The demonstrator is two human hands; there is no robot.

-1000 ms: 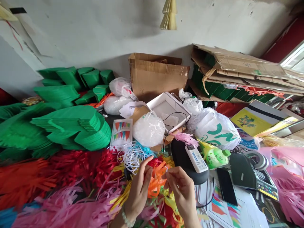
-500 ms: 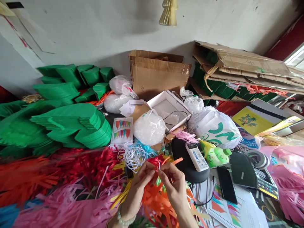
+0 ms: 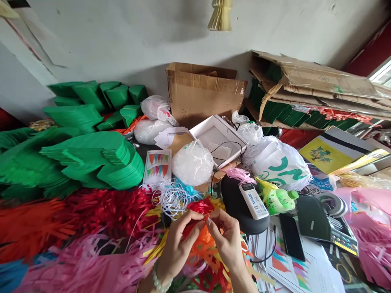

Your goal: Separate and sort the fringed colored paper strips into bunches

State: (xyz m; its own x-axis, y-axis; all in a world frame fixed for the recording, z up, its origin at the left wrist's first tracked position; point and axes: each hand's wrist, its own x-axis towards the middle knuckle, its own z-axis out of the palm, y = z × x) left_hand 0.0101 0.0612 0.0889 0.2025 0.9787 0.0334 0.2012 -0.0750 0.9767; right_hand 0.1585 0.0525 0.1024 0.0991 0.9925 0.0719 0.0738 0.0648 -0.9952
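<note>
At the front centre my left hand (image 3: 183, 240), with a beaded bracelet on the wrist, is closed in a pinch. Facing it, my right hand (image 3: 226, 240) pinches too, the fingertips almost meeting. Between them is the top of an orange paper tassel (image 3: 204, 245), whose cut strips hang below the fingers. What exactly lies in the fingertips is partly hidden. Behind the hands sit red paper strips (image 3: 199, 206) and a tangle of white string (image 3: 171, 200). Yellow strips (image 3: 156, 248) show by the left wrist.
Red fringes (image 3: 116, 211), pink fringes (image 3: 85, 260) and green paper stacks (image 3: 91, 158) fill the left. A black case (image 3: 230, 199), green bottle (image 3: 276, 201) and phone (image 3: 291, 237) stand right. Behind are plastic bags (image 3: 193, 162) and an open white box (image 3: 220, 140).
Both hands have shifted slightly and bent further over the tassel. The orange strip that stuck out right of the fingers and the white bit at the fingertips no longer show.
</note>
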